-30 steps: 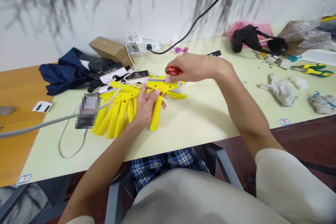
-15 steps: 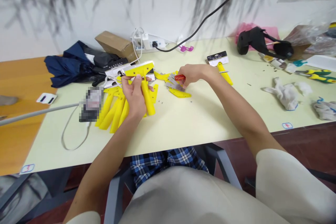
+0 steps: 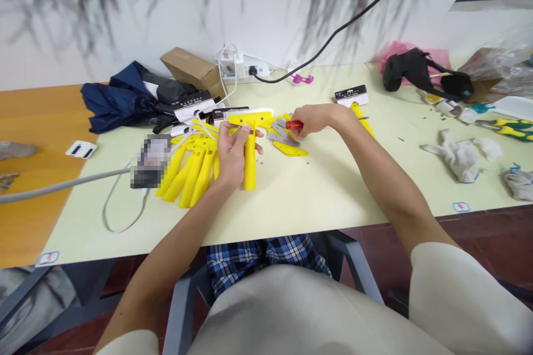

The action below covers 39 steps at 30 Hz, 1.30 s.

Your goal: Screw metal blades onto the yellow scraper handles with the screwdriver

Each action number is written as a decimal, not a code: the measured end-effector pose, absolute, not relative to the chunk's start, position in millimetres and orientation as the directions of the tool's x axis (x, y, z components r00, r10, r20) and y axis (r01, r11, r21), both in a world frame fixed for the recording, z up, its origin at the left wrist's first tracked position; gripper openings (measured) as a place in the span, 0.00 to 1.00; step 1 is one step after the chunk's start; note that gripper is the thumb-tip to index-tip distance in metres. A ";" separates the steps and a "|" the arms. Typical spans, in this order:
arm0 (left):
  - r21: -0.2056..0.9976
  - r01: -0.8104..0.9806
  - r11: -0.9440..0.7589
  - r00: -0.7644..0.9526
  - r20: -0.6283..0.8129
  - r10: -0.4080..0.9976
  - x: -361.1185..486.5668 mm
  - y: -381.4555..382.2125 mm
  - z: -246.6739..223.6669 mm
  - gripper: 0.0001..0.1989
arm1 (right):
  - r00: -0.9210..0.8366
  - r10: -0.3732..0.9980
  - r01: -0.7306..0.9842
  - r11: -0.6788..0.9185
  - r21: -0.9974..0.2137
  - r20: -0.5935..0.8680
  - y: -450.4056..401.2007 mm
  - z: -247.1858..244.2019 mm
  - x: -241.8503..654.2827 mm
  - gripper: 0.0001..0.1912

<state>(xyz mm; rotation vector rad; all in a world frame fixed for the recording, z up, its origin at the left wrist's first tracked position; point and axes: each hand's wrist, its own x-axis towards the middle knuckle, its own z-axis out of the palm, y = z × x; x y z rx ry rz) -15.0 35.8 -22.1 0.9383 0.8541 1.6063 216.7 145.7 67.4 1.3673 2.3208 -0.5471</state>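
My left hand (image 3: 234, 154) is shut on a yellow T-shaped plastic scraper (image 3: 250, 158), with a pale metal strip along its top edge. Beside that hand lies a pile of similar yellow parts (image 3: 191, 169). My right hand (image 3: 320, 121) grips a red-handled screwdriver (image 3: 293, 125), its tip hidden among grey metal blades (image 3: 283, 137). A loose yellow plastic piece (image 3: 290, 149) lies just below them. Several tiny screws (image 3: 261, 162) are scattered near the scraper's stem. Farther right, a yellow handle (image 3: 362, 119) lies next to a printed card (image 3: 352, 95).
A power strip (image 3: 244, 69) and white cables sit at the back, near a cardboard box (image 3: 191, 71) and navy cloth (image 3: 119, 102). Pliers (image 3: 506, 127), white gloves (image 3: 458, 156), and a black object on pink plastic (image 3: 416, 72) lie right.
My left hand has lowered the scraper and moved it right, over the table. My right hand has moved the screwdriver closer to the grey blades.
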 end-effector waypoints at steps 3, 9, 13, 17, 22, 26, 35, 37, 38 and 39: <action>0.894 -0.426 -0.140 -0.096 0.109 0.989 -10.8 31.0 -25.6 0.27 | -0.552 0.716 0.833 0.490 -0.257 -0.427 136.0 89.2 222.2 0.11; 0.897 -0.435 -0.084 -0.027 0.080 0.996 -4.4 23.9 -27.3 0.27 | -0.714 0.694 0.651 0.613 -0.448 -0.090 104.8 125.1 212.1 0.09; 0.887 -0.453 -0.087 -0.017 0.090 0.996 -3.8 23.1 -25.5 0.28 | -0.756 0.654 0.597 0.670 -0.442 -0.029 98.9 117.9 196.6 0.13; 0.884 -0.455 -0.105 -0.020 0.108 0.994 -5.2 23.7 -25.6 0.26 | -0.746 0.665 0.612 0.670 -0.419 -0.026 102.5 110.9 195.5 0.14; 0.894 -0.428 -0.132 -0.028 0.133 0.991 -4.3 21.4 -23.4 0.26 | -0.722 0.691 0.632 0.642 -0.433 -0.029 101.5 113.7 201.0 0.12; 0.905 -0.390 -0.170 -0.008 0.182 0.983 -1.2 18.3 -19.2 0.27 | -0.706 0.706 0.654 0.621 -0.433 -0.053 99.1 112.7 199.5 0.12; 0.913 -0.368 -0.178 0.060 0.214 0.975 -1.2 19.0 -21.5 0.27 | -0.635 0.766 0.715 0.533 -0.453 -0.102 100.1 110.7 196.5 0.17; 0.910 -0.377 -0.171 0.076 0.214 0.974 -2.6 20.1 -22.0 0.28 | -0.589 0.798 0.736 0.468 -0.489 -0.123 102.7 110.5 198.0 0.16; 0.909 -0.383 -0.164 0.082 0.211 0.974 -3.5 20.7 -22.0 0.28 | -0.569 0.811 0.742 0.434 -0.511 -0.138 104.4 110.1 198.9 0.16; 0.908 -0.389 -0.157 0.085 0.205 0.975 -4.3 21.3 -21.7 0.29 | -0.552 0.820 0.744 0.403 -0.533 -0.151 106.2 109.4 199.9 0.16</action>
